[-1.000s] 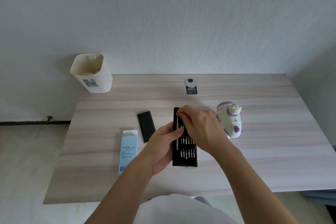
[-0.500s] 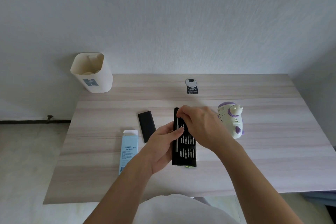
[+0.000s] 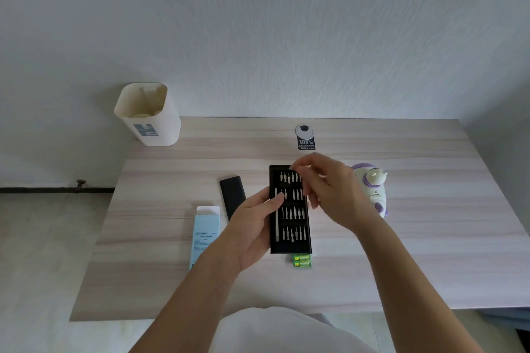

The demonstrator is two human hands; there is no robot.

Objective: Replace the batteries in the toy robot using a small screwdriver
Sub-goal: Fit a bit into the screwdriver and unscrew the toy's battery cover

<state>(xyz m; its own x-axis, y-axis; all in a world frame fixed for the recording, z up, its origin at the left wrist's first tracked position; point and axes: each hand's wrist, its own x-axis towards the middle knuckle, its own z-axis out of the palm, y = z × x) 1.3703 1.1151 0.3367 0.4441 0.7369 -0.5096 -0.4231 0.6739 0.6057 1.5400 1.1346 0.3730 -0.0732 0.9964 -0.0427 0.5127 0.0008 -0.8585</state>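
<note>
A black tray of screwdriver bits (image 3: 291,235) lies on the table in front of me, with a silver driver rod along its left side. My left hand (image 3: 252,226) grips the tray's left edge, thumb on top near the rod. My right hand (image 3: 329,192) hovers over the tray's upper right corner, its curled fingertips blurred above the top row of bits; whether they pinch a bit is unclear. The white and purple toy robot (image 3: 372,189) stands just right of that hand. Green batteries (image 3: 302,261) lie at the tray's near end.
A black sleeve (image 3: 231,195) and an open light blue box (image 3: 204,232) lie left of the tray. A cream bin (image 3: 149,114) stands at the table's (image 3: 415,252) back left corner. A round grommet with a black sticker (image 3: 305,137) sits near the wall.
My right hand has lifted off the tray's upper left part and shifted right and up, uncovering the bit rows. The batteries now show at the tray's near end. My left hand keeps its grip.
</note>
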